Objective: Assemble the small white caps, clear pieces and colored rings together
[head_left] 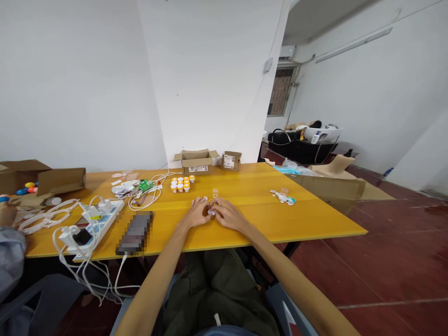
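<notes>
My left hand [196, 213] and my right hand [230, 214] meet near the table's front edge, fingers curled in toward each other. Pinched between them is a small clear plastic piece [210, 212]; its exact kind is too small to make out. Just beyond the fingertips stands a small clear plastic cup [215, 192]. A small white ring-shaped piece [206, 198] lies by the left fingers. Further back, to the left, several small jars [180, 185] with white or orange lids are grouped together. Off to the right lies a little pile of white and teal plastic parts [283, 197].
Two cardboard boxes, an open one [196, 162] and a smaller one [231, 161], stand against the wall. At left are a phone [135, 232], a power strip [105, 226] with tangled cables and a green packet [144, 185]. Another person's hand [7, 212] shows at far left.
</notes>
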A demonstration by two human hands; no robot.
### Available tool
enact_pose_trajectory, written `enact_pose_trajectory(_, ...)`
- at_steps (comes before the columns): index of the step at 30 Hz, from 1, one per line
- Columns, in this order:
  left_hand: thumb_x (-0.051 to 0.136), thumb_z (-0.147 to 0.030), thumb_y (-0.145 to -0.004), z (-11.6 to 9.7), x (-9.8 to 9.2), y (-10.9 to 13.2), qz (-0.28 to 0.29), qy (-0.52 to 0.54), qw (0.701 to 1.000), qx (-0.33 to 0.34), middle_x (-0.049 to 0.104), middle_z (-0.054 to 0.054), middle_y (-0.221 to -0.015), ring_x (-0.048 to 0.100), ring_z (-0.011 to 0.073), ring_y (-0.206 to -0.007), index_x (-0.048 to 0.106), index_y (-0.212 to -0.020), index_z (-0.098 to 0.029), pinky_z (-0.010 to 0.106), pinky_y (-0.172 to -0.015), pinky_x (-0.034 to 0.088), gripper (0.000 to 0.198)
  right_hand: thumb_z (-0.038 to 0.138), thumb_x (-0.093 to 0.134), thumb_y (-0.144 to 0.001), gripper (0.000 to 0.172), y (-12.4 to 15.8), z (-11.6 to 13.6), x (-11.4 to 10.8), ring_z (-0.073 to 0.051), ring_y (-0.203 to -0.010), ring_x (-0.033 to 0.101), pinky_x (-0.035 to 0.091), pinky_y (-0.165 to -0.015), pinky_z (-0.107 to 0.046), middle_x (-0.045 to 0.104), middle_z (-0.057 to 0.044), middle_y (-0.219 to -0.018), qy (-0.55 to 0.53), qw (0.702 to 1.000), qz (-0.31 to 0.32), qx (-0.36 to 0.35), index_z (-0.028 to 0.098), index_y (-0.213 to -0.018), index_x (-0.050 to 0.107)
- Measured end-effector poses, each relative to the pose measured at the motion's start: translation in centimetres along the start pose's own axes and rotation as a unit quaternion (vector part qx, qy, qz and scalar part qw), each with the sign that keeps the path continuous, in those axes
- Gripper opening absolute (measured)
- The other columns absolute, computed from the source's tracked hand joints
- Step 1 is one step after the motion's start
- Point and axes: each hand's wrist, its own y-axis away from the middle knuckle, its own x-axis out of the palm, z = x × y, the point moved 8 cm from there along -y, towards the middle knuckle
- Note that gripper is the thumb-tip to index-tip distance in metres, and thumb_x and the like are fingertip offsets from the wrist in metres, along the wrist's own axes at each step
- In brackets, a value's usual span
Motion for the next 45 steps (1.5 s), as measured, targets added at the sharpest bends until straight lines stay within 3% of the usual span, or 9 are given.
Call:
enact_pose_trajectory(15, 0.063, -0.035, -0.084, -0.18, -0.08, -0.04, -0.009, -0.009, 1.0, 0.01, 0.061, 0.003, -0.092, 0.052, 0.026, -0.099, 0.062, -0.089, -0.025, 0.043, -0.092, 0.042, 0.011, 0.007, 0.049, -0.089, 0.028, 0.22, 0.25, -0.22, -0.022, -0.105, 0.06, 0.051, -0.093, -0.037, 0.064, -0.009, -0.113, 0.021, 1.0, -0.018, -0.015, 0.023, -0.106, 0.065)
enact_pose_trajectory(45, 0.063, -0.036, -0.085, 0.0, 0.01, -0.03, -0.009, -0.002, 1.0, 0.022, 0.063, 0.004, -0.096, 0.053, 0.0264, -0.103, 0.065, -0.092, -0.026, 0.044, -0.095, 0.043, 0.013, 0.006, 0.05, -0.089, 0.028, 0.21, -0.08, 0.04, -0.021, -0.104, 0.061, 0.051, -0.091, -0.036, 0.065, -0.008, -0.109, 0.023, 1.0, -0.011, 0.0, 0.024, -0.101, 0.069)
